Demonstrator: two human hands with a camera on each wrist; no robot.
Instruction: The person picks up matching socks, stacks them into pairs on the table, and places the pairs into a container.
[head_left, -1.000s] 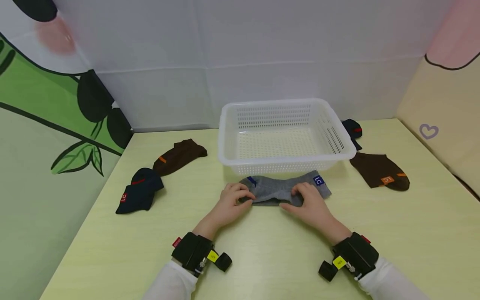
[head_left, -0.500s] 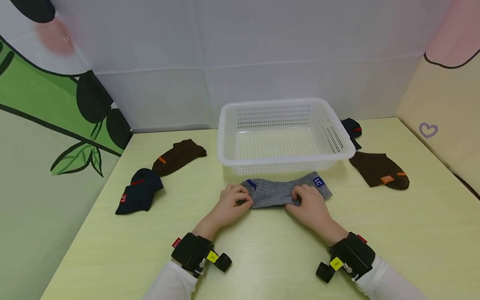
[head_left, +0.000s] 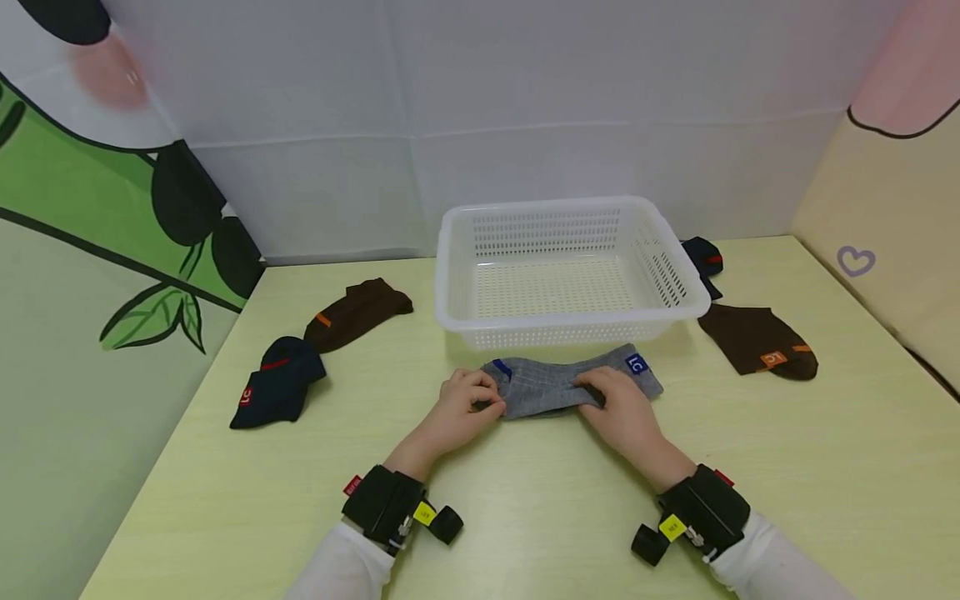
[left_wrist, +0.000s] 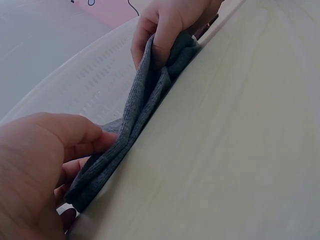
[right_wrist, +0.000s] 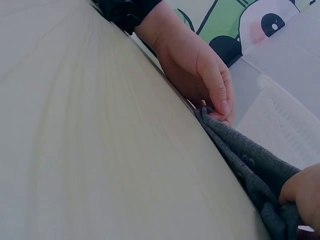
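Observation:
A grey sock [head_left: 551,385] with a navy stripe and a blue LC patch lies flat across the table, just in front of the white basket. My left hand [head_left: 468,407] pinches its left end between thumb and fingers. Toward the patch end, my right hand [head_left: 621,417] grips the near edge of the sock. In the left wrist view, cloth layers of the sock [left_wrist: 131,120] part near the right hand [left_wrist: 167,22], whose thumb presses into the fold. The right wrist view has the left hand [right_wrist: 200,75] at the sock's far tip; whether there are two socks I cannot tell.
The white plastic basket [head_left: 570,327] stands behind the hands against the wall. At left lie a brown sock [head_left: 360,314] and a navy sock [head_left: 277,387]. Another brown sock [head_left: 750,337] and navy sock [head_left: 705,257] lie right of the basket.
My right hand has shifted slightly along the sock's near edge, and the raised cloth there has flattened. The left hand keeps its place at the left end.

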